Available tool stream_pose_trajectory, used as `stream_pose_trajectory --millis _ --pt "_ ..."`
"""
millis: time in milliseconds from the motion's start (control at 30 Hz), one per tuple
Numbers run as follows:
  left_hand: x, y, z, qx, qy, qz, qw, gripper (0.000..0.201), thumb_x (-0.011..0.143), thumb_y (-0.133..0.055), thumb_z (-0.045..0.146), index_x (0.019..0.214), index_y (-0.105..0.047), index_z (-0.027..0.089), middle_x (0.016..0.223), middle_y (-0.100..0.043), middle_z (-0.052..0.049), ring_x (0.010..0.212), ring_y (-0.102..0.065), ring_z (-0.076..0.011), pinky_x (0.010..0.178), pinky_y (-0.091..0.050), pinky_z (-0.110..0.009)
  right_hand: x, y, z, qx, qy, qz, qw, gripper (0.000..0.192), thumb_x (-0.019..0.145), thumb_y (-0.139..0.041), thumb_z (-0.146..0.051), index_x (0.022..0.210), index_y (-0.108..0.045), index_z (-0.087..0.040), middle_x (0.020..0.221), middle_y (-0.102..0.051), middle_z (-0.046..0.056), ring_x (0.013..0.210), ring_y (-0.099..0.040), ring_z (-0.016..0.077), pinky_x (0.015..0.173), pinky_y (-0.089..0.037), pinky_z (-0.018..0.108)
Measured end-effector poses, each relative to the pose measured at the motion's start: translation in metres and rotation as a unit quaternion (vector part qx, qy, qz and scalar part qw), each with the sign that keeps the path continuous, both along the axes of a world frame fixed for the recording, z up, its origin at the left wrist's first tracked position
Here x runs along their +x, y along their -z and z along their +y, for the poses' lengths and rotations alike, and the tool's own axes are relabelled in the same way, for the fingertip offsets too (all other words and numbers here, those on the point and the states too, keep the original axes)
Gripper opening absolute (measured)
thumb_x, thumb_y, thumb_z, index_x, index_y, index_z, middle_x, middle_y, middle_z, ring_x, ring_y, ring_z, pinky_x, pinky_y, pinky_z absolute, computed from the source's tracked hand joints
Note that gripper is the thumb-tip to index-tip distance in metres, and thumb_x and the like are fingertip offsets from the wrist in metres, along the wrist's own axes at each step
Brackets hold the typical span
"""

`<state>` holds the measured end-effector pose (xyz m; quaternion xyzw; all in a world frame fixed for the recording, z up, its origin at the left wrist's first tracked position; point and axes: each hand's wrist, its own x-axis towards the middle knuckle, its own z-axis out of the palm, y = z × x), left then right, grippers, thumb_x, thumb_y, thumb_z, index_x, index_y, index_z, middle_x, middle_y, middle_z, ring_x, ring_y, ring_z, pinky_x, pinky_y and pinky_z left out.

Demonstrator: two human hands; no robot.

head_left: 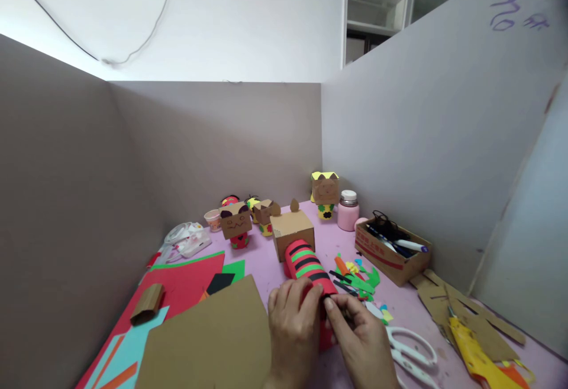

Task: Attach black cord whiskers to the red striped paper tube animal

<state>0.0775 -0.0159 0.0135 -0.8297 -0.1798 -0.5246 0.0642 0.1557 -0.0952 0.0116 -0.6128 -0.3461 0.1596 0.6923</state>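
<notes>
In front of me lies a cardboard figure with a box head (pixel 293 228) and two small ears. Its red paper tube body (pixel 309 263) carries black and green stripes and points toward me. My left hand (pixel 293 321) is closed around the left side of the tube, fingers curled over its top. My right hand (pixel 361 333) pinches at the tube's right side, where a dark bit like a black paper strip shows at the thumb tip. The hands cover the tube's near part, and red paper shows between them.
Cardboard (pixel 213 342) and red paper (pixel 186 285) lie left; a bent cardboard piece (pixel 148 304) rests there. Paper scraps (pixel 361 279), white scissors (pixel 410 353), a pen box (pixel 390 253) and a yellow glue gun (pixel 477 347) are right. Several finished figures (pixel 236 223) stand behind, near a pink jar (pixel 348 211).
</notes>
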Motion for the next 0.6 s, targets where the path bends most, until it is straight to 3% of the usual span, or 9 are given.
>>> stream_pose_trajectory --millis 233,600 --pt "-0.0015 -0.0018 -0.0004 -0.016 0.016 -0.004 1.000 0.020 0.086 -0.045 0.018 0.091 -0.064 0.019 0.086 -0.065 -0.007 0.083 -0.054 -0.0205 0.072 -0.038 -0.034 0.0033 0.0033 0.0000 -0.018 -0.005 0.015 1.000 0.030 0.071 -0.063 -0.043 0.079 -0.068 -0.015 0.076 -0.073 0.010 0.070 -0.066 0.0235 0.062 -0.053 0.029" --pt "-0.0011 -0.0029 -0.0008 0.000 0.006 -0.003 1.000 0.018 0.085 -0.048 0.017 0.088 -0.066 0.019 0.084 -0.067 -0.006 0.082 -0.054 -0.0200 0.073 -0.038 -0.033 0.0035 0.0013 -0.0013 -0.032 -0.009 -0.024 0.999 0.036 0.078 -0.054 -0.045 0.084 -0.069 -0.014 0.076 -0.073 0.009 0.072 -0.066 0.0232 0.061 -0.052 0.026"
